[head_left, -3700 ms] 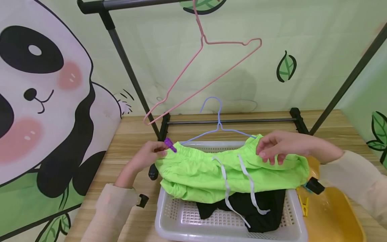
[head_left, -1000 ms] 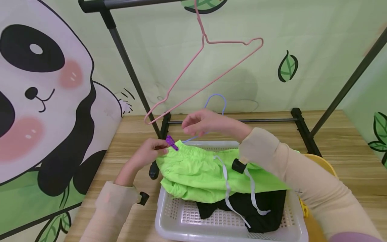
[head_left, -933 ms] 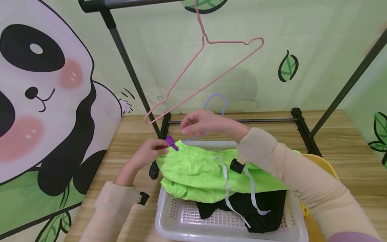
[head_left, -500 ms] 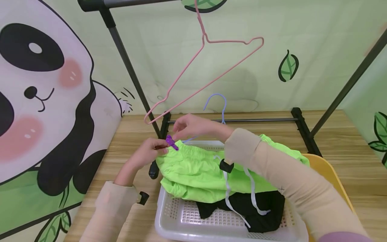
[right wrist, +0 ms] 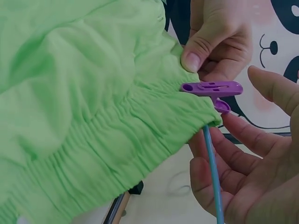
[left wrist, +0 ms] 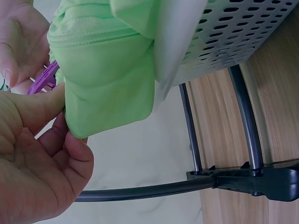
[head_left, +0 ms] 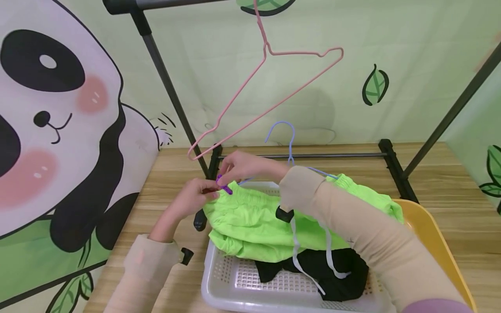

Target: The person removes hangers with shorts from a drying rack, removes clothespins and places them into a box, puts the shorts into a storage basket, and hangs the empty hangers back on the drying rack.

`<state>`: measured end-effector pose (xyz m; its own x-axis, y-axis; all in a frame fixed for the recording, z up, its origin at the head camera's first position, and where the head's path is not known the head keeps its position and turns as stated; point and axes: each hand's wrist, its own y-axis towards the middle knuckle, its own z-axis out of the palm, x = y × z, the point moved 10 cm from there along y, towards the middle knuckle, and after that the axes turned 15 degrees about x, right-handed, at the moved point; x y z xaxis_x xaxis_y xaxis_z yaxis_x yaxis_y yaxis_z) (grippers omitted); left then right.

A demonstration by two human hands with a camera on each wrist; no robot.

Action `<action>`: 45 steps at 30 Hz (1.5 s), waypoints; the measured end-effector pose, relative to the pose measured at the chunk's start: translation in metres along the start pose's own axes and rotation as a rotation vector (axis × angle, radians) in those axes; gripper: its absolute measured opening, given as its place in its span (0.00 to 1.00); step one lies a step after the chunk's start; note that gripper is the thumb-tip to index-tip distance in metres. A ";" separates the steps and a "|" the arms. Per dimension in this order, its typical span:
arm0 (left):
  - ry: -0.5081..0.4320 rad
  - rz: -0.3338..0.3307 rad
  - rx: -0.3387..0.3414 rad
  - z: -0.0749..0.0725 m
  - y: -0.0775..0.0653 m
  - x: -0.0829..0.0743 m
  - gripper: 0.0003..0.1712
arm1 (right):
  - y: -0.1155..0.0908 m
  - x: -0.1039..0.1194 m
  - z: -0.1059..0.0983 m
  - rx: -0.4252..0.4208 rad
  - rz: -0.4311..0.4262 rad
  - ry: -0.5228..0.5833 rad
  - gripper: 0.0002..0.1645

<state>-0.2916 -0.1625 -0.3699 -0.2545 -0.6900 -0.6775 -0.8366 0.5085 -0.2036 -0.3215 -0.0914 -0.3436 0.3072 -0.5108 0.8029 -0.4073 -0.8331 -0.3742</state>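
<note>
My left arm (head_left: 164, 228), in a cream cloth sleeve (head_left: 146, 261), rises from the lower left to my bare left hand (head_left: 189, 200), where thumb (left wrist: 42, 106) and curled fingers (left wrist: 79, 156) pinch. My right arm (head_left: 364, 230), in a matching cream sleeve (head_left: 301, 189), slants in from the lower right, so my bare right hand (head_left: 248, 166) hangs just beside the left, its thumb standing apart from loosely bent fingers (right wrist: 247, 135).

In the head view, my right hand (head_left: 246, 165) hides part of the purple clip (head_left: 227, 190), and my right sleeve (head_left: 364, 224) covers some of the green shorts (head_left: 252, 224). The shorts conceal both ends of the blue hanger (head_left: 292, 141); the top edge crops the pink hanger (head_left: 266, 45).
</note>
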 end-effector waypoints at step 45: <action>-0.020 -0.025 -0.008 0.005 -0.001 0.001 0.14 | -0.023 -0.014 -0.029 -0.354 0.048 0.251 0.09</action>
<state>-0.2891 -0.1613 -0.3739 -0.2240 -0.6921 -0.6861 -0.8462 0.4874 -0.2153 -0.3409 -0.0592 -0.3328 0.0799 -0.4434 0.8928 -0.6989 -0.6636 -0.2670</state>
